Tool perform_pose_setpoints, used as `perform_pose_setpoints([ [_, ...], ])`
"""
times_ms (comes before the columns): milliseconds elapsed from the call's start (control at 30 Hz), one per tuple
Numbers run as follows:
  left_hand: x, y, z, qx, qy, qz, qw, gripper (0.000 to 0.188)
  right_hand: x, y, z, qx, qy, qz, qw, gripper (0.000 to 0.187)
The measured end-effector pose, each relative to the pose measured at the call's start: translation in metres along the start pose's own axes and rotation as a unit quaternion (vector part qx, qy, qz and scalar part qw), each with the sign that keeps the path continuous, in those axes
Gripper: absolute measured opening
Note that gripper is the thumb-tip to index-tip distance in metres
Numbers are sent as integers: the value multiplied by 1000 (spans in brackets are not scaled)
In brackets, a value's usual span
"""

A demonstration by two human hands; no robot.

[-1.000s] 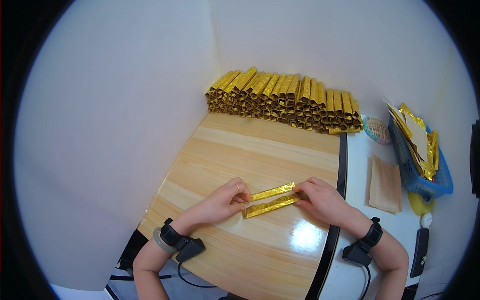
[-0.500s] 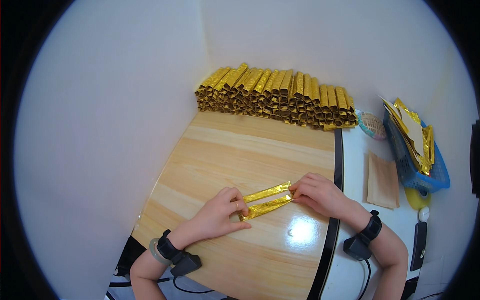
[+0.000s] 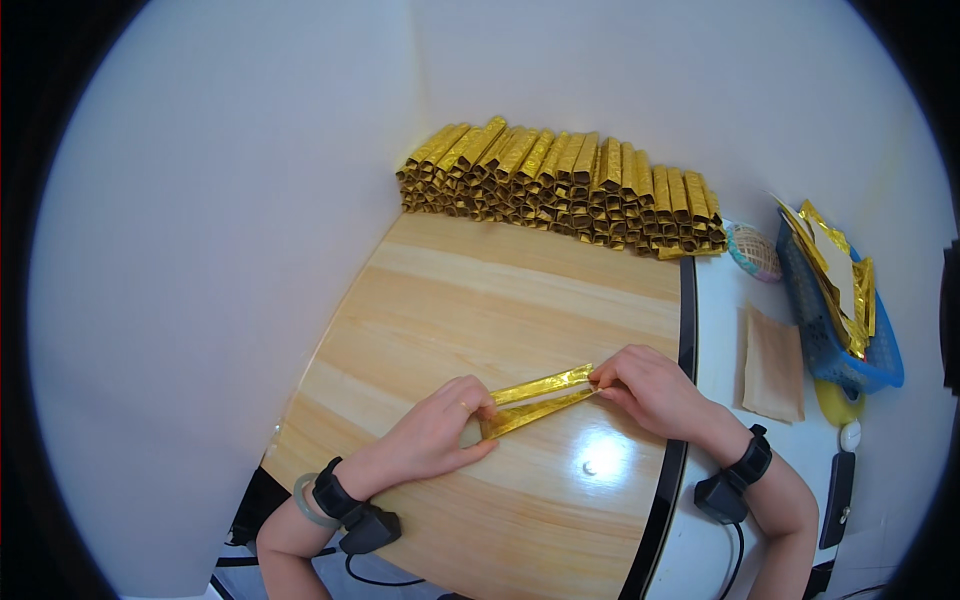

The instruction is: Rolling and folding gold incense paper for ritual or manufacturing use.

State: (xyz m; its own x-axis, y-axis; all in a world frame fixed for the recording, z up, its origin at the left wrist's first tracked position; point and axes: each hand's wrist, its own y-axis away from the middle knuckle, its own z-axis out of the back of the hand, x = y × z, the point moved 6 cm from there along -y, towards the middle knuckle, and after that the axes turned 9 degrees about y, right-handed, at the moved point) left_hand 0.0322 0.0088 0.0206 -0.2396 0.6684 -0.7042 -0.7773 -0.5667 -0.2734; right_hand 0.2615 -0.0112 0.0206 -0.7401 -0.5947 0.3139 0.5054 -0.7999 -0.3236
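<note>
A long strip of gold foil paper (image 3: pixel 540 400), folded into two narrow bands, lies on the wooden table (image 3: pixel 480 300) in front of me. My left hand (image 3: pixel 440 435) presses down on its left end, where the two bands spread apart. My right hand (image 3: pixel 650 385) pinches its right end, where the bands meet. Both wrists carry black bands with small devices.
A large stack of folded gold paper rolls (image 3: pixel 560 185) lines the back of the table against the wall. On the white surface at the right stand a blue basket (image 3: pixel 830 340) holding gold sheets and a tan paper pad (image 3: pixel 772 365). Small items lie near the right edge.
The view has shifted slightly. My left hand has slid in along the strip, and the left ends of the two bands have spread apart. The right hand keeps its pinch.
</note>
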Motion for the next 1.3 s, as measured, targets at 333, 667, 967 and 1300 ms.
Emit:
perform_pose_setpoints([
  [333,7,2,2,-18,39,-21,999,19,9,1,-1,26,30,23,999,23],
  [667,14,2,2,-17,90,26,996,10,8,-2,-1,14,41,44,998,18],
  [967,10,1,4,-60,81,79,992,13,10,-1,-1,1,41,7,999,15],
  [1300,22,4,-2,-84,135,192,968,10,9,-10,-4,-31,38,-35,998,11],
])
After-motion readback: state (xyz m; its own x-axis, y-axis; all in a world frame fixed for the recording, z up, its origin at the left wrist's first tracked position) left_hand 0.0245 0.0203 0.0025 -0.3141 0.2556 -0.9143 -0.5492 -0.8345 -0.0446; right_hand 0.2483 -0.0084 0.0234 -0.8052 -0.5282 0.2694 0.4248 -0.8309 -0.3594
